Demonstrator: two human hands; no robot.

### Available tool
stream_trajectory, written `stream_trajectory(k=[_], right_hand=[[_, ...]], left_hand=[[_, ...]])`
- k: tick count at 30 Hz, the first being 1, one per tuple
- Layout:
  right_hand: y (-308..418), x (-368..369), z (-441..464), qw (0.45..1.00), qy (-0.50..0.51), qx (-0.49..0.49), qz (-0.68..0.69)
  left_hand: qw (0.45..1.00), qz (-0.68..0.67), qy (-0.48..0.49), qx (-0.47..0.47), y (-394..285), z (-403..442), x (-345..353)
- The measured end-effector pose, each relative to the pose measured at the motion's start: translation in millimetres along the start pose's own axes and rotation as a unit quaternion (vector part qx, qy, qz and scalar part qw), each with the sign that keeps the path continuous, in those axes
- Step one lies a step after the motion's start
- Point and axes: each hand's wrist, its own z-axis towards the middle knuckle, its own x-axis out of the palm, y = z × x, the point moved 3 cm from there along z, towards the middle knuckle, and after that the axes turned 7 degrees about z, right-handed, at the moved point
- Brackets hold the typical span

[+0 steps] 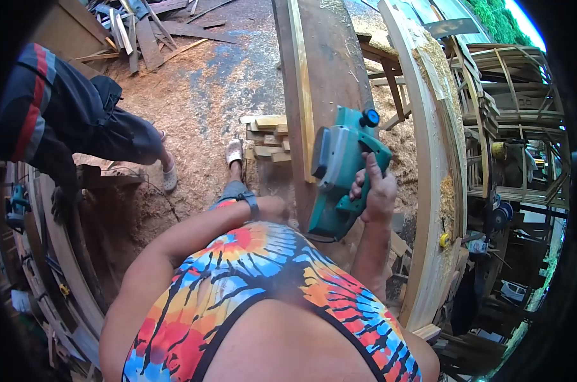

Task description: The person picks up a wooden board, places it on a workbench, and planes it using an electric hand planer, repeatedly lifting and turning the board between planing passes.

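Observation:
My right hand [378, 188] is wrapped round the rear handle of a teal electric planer [342, 184] with a blue front knob. The planer is over a long brown board [330, 70], beside a narrow light wooden strip [299, 83] that lies along it. I cannot tell whether the planer touches the wood. In front of my belly is my left hand [273, 208], close to the board's near end, with a dark band [248, 202] on the wrist. Its fingers are hidden or blurred, so whether it holds anything does not show.
To the right runs a long pale beam [428, 165] strewn with shavings, a yellow tape measure [444, 240] on it. Short wood pieces [267, 137] are stacked left of the board. A co-worker in dark clothes [91, 121] stands at left. Shavings cover the floor [199, 95].

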Motion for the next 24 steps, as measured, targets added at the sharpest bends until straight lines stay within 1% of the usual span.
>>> stream_trajectory(k=[1, 2, 4, 7, 10, 13, 14, 17, 18, 21, 24], right_hand=[[-4, 3, -1, 0.999, 0.013, -0.007, -0.029], [-10, 5, 0, 0.998, 0.029, -0.016, -0.057], [-16, 17, -1, 0.993, 0.064, -0.041, -0.094], [-22, 30, 2, 0.988, 0.080, -0.017, -0.129], [-33, 32, 10, 0.982, 0.115, -0.028, -0.149], [-34, 42, 24, 0.981, 0.103, -0.021, -0.161], [-34, 47, 30, 0.982, 0.102, -0.021, -0.159], [-31, 65, 57, 0.982, 0.102, -0.024, -0.160], [-29, 71, 66, 0.982, 0.100, -0.024, -0.160], [-17, 94, 104, 0.982, 0.097, -0.013, -0.161], [2, 126, 155, 0.982, 0.090, -0.011, -0.167]], left_hand=[[0.996, 0.019, 0.059, -0.070, 1, -5, -3], [0.993, 0.082, 0.007, -0.085, 11, -8, 0], [0.985, 0.072, -0.024, -0.154, 38, -21, -5], [0.961, 0.084, -0.063, -0.258, 86, -47, -8], [0.936, 0.079, -0.210, -0.270, 122, -81, -1], [0.908, 0.014, -0.229, -0.350, 144, -101, -4], [0.903, 0.025, -0.250, -0.349, 155, -103, 0], [0.904, -0.033, -0.210, -0.372, 164, -100, -25], [0.903, -0.041, -0.233, -0.359, 161, -98, -39], [0.897, -0.032, -0.284, -0.336, 180, -85, -72], [0.907, -0.098, -0.293, -0.286, 216, -65, -105]])
